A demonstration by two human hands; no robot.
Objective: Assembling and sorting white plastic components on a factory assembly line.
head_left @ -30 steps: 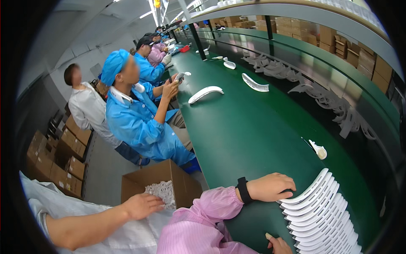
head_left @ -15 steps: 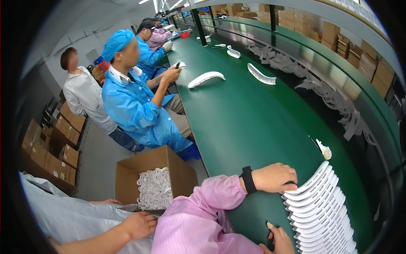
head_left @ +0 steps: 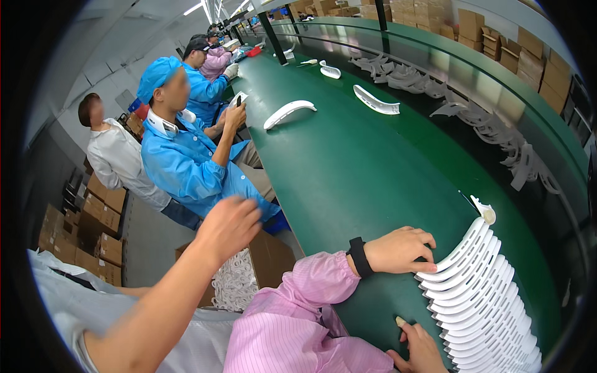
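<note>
My left hand, with a black band at the wrist, reaches over the green bench. Its fingers are bent and apart, and the thumb touches the left end of the farthest piece in a row of curved white slotted plastic parts. These parts stand nested close together along the bench's right side. Near the lower edge my right hand is partly cut off by the frame. Its index finger, with a pale yellowish tip, points up, apart from the thumb, and nothing shows between them. A small white part lies just beyond the row.
Single curved white parts lie farther along the green bench. More sit on the dark strip at right. At left, a co-worker's bare arm reaches over a carton of small white rings. Seated workers line the bench.
The co-worker's arm beside me has risen and swung over the carton, its hand blurred. My hands stay nearly in place, the left still at the row, while the view has shifted slightly.
</note>
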